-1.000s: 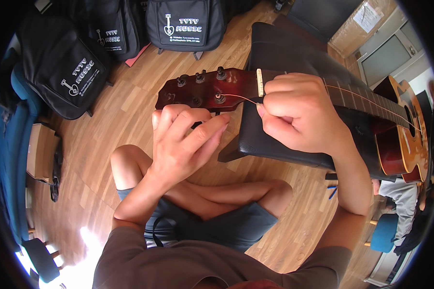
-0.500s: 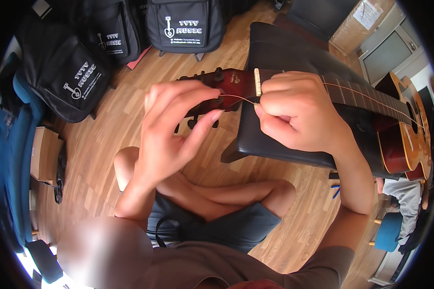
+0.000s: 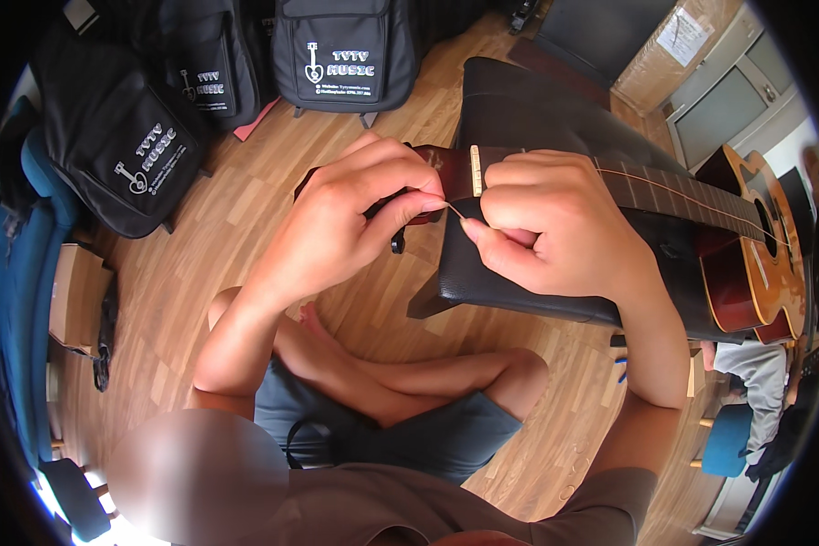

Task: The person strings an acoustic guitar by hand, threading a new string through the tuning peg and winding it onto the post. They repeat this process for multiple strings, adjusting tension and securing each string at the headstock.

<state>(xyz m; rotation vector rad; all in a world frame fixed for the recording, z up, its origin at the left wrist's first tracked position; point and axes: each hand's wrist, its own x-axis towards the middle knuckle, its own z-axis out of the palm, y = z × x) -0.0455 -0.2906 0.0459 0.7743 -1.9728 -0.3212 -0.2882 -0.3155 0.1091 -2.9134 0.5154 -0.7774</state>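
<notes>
An acoustic guitar [image 3: 746, 278] rests with its neck across a black padded bench [image 3: 519, 105], its dark red headstock [image 3: 450, 162] pointing left. A thin copper-coloured string [image 3: 458, 212] runs loosely over the fretboard toward the sound hole. My left hand [image 3: 332, 218] is closed in front of the headstock, thumb and index finger pinching the string's end part. Just right of the pale nut [image 3: 475, 173], my right hand [image 3: 564, 223] is curled, thumb against index finger, gripping the same string. A short stretch of it shows between both hands. Most tuning pegs are hidden behind my left hand.
Black bags [image 3: 341, 55] stand on the wooden floor at the far left. A cardboard box [image 3: 77, 296] is beside the blue sofa [image 3: 14, 318]. Another person's grey-clothed part [image 3: 755, 369] shows at the right near a blue stool [image 3: 728, 439].
My left hand has gone from spread fingers to a pinch on the string, moving right toward my right hand. My right hand still grips the string. The whole view has shifted slightly.
</notes>
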